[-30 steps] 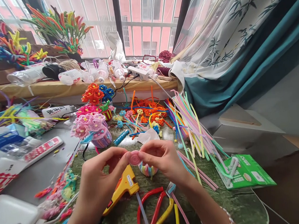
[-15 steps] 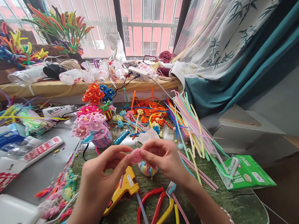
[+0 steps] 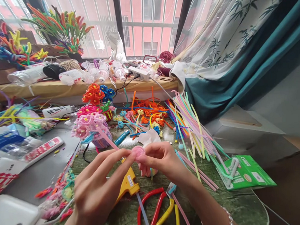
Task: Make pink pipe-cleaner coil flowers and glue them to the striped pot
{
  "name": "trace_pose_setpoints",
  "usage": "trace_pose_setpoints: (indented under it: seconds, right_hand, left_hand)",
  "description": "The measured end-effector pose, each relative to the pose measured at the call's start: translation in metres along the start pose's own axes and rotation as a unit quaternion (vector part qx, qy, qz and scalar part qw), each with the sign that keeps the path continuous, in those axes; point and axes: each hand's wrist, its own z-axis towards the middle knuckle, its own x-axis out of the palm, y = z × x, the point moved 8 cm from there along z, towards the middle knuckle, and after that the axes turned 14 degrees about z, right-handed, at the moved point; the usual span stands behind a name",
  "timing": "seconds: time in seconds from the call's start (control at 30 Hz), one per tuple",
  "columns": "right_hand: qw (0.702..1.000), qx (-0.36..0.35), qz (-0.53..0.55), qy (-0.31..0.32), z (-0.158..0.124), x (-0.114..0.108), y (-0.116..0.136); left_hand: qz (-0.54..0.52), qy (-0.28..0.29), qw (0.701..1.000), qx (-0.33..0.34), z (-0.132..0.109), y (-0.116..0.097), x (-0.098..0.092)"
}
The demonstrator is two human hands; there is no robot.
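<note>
Just below frame centre, I pinch a round, fuzzy, spiralled pink pipe-cleaner coil (image 3: 138, 153) between left grip (image 3: 97, 186) and right grip (image 3: 167, 161).

Pink fuzzy coil, wound flat and raised above the counter (image 3: 218, 207).
The coil (image 3: 138, 152) is a small, roughly round disc of soft, pale pink material, wound upon itself in a tight spiral whose turns lie close together; its flat face is turned toward the viewer. It is suspended between the two hands, the left grip (image 3: 100, 186) pinching its left edge and the right grip (image 3: 166, 161) its right edge, so that parts of its rim are hidden by fingertips. A straight pink strand (image 3: 107, 139) of similar fuzz slants up and leftward from behind the left fingers, which conceal whether it joins the coil.
</note>
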Motion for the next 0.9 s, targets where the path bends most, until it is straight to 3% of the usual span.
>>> trace_pose_setpoints:
  seconds: [0.07,0.13,0.23,0.3,0.47,0.53,0.6,0.73,0.9]
  right_hand:
    - [1.000,-0.004,-0.003,-0.021,-0.001,-0.002,0.001]
    - [0.999,-0.010,-0.015,-0.029,-0.001,-0.003,0.003]
    - [0.999,-0.021,-0.026,-0.023,-0.002,-0.003,0.004]
    - [0.999,-0.030,-0.025,-0.019,-0.003,-0.003,0.004]
    - [0.999,-0.041,-0.025,-0.009,-0.003,-0.001,0.000]
    - [0.999,-0.045,-0.021,-0.013,-0.003,-0.001,-0.001]
    - [0.998,-0.049,-0.017,-0.027,-0.004,-0.002,0.000]
    - [0.998,-0.052,-0.017,-0.038,-0.004,-0.003,0.002]
    - [1.000,-0.029,-0.007,0.005,0.000,0.000,0.002]
  left_hand:
    - [0.015,-0.013,0.999,-0.044,-0.003,0.003,-0.001]
    - [0.011,-0.026,0.990,-0.139,-0.009,0.014,-0.001]
    - [-0.067,-0.006,0.951,-0.301,-0.025,0.034,0.010]
    - [-0.130,0.015,0.924,-0.360,-0.033,0.042,0.020]
    - [-0.338,0.121,0.850,-0.384,-0.032,0.038,0.048]
    - [-0.380,0.123,0.835,-0.379,-0.029,0.034,0.050]
    - [-0.401,0.115,0.823,-0.385,-0.028,0.032,0.049]
    - [-0.427,0.157,0.786,-0.418,-0.031,0.028,0.055]
    - [-0.411,0.197,0.763,-0.458,-0.029,0.034,0.063]
